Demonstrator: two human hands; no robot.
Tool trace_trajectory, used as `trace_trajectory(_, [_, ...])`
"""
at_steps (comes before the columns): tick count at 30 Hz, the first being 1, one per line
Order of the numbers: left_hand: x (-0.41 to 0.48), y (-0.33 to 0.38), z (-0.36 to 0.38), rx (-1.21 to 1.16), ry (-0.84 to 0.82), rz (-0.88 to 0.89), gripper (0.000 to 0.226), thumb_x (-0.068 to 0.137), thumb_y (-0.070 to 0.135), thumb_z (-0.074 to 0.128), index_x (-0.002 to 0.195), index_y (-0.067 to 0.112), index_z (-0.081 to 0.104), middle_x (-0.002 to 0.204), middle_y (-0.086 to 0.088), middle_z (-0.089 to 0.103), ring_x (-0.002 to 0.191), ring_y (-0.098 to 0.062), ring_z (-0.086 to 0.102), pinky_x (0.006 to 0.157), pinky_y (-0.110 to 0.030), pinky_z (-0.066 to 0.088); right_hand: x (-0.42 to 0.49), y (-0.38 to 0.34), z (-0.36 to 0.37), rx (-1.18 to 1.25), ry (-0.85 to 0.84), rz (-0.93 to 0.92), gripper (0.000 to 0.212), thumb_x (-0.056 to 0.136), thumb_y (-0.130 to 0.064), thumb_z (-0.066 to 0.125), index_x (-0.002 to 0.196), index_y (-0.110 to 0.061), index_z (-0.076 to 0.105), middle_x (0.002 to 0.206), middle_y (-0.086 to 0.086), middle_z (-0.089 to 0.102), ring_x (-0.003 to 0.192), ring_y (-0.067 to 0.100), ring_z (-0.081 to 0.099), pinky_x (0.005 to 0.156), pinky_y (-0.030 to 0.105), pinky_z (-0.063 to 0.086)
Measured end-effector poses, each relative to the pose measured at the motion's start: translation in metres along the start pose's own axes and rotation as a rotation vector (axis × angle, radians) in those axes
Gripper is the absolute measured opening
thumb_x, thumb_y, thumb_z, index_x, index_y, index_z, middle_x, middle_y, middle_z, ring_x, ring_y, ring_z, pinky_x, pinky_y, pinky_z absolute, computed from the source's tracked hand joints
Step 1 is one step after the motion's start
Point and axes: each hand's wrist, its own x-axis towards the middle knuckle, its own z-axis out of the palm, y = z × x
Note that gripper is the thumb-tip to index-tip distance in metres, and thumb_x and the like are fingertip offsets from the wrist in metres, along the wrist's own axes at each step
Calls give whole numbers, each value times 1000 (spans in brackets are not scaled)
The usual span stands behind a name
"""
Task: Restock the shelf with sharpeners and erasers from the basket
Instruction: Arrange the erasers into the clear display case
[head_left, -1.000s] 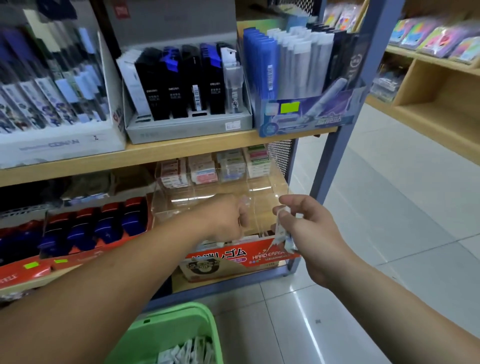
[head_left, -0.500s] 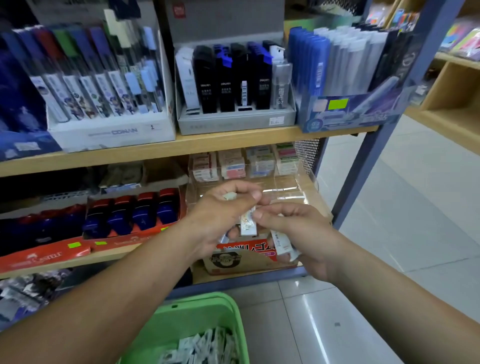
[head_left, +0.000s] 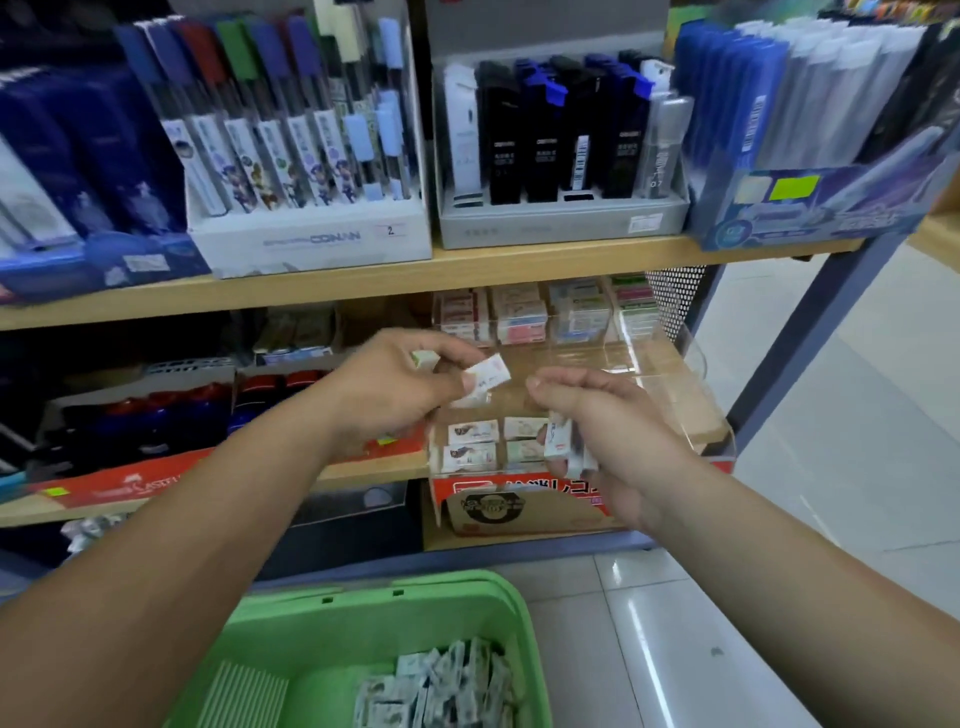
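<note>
My left hand (head_left: 395, 389) pinches a small white wrapped eraser (head_left: 488, 371) at its fingertips, just above the clear acrylic display tray (head_left: 696, 410) on the lower shelf. My right hand (head_left: 613, 441) grips a small stack of wrapped erasers (head_left: 563, 441) against its palm, beside the tray's front rows. Several erasers (head_left: 472, 431) lie in the tray's front compartments. The green basket (head_left: 332, 623) sits below my arms with a heap of wrapped erasers (head_left: 441, 686) inside.
Stacked eraser boxes (head_left: 545, 312) fill the tray's back. Red and blue sharpeners (head_left: 156, 410) stand in a red box to the left. The upper wooden shelf (head_left: 467, 270) holds pen and lead displays. A blue-grey upright post (head_left: 810, 338) and tiled floor (head_left: 779, 597) lie right.
My hands met and then drew apart; my left hand took one eraser from my right hand's stack and lifted it up and left. The camera view shifted left and down.
</note>
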Motion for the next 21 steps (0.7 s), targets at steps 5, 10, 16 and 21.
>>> trace_trajectory(5, [3, -32, -1, 314, -59, 32, 13, 84, 25, 85, 90, 33, 77, 105, 13, 70, 99, -5, 66, 86, -24, 54, 10, 6, 11, -15, -98, 44, 32, 87, 2, 64, 107, -19, 77, 108, 9, 73, 82, 26, 70, 64, 35, 55])
trace_trajectory(10, [16, -41, 11, 463, -75, 66, 11, 84, 25, 85, 80, 31, 76, 95, 15, 70, 92, -3, 65, 83, -27, 56, 13, 10, 1, -33, -83, 4, 45, 86, 12, 64, 110, -24, 78, 118, 12, 74, 104, 26, 74, 80, 41, 62])
trace_trajectory(16, [16, -27, 7, 512, -60, 78, 15, 97, 43, 67, 91, 31, 75, 117, 11, 68, 104, -8, 61, 85, -28, 49, 9, 10, -2, -21, -65, -19, 45, 81, 14, 63, 106, -20, 79, 117, 18, 74, 105, 36, 73, 65, 37, 53])
trace_trajectory(21, [8, -14, 3, -463, -160, -156, 33, 103, 41, 56, 114, 14, 72, 99, -5, 66, 82, -18, 61, 70, -36, 53, 4, 9, 8, -100, -114, -61, 26, 85, 10, 68, 92, -14, 75, 81, 7, 74, 64, 20, 66, 50, 28, 46])
